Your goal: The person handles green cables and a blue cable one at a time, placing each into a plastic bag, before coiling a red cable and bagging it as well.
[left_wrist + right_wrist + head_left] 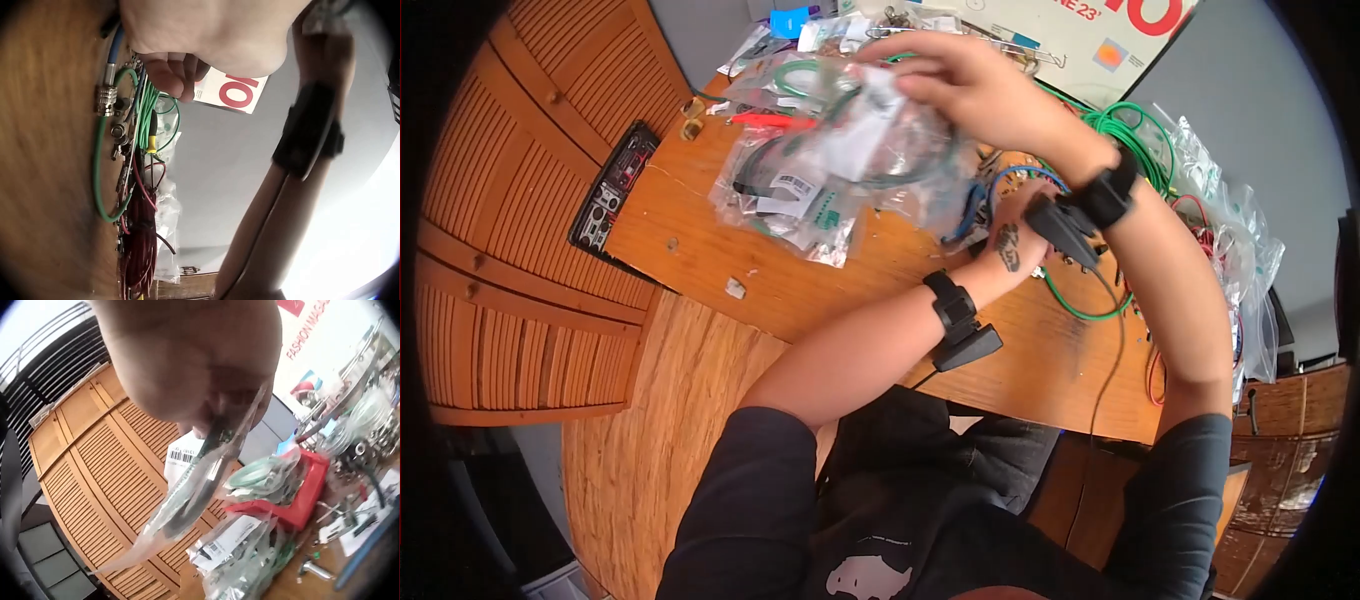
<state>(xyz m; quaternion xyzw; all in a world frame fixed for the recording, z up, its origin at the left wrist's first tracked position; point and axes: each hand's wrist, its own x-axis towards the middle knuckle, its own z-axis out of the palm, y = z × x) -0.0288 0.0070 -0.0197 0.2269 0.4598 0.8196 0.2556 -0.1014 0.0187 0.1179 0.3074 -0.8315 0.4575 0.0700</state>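
Raised over the far side of the table, my right hand (975, 85) grips a clear plastic bag (200, 481) with a dark coiled cable inside and a white barcode label (182, 456). The bag hangs tilted and looks blurred in the head view. Below it lie more clear bags (800, 205) with cables and labels. My left hand (1022, 228) is low over the table's right half, partly covered by the right wrist. Its fingers (167, 78) bend loosely, with nothing visible in them, close to a blue cable (115, 47) with a metal connector (106, 101).
A red frame-shaped object (312, 487) stands among the bags. Green cable coils (1135, 140), dark red cables (142, 250) and a yellow-and-black screwdriver (152, 140) lie along the right. Small metal connectors (315, 569) are scattered about. A printed poster (1090, 45) stands behind the wooden table (880, 300).
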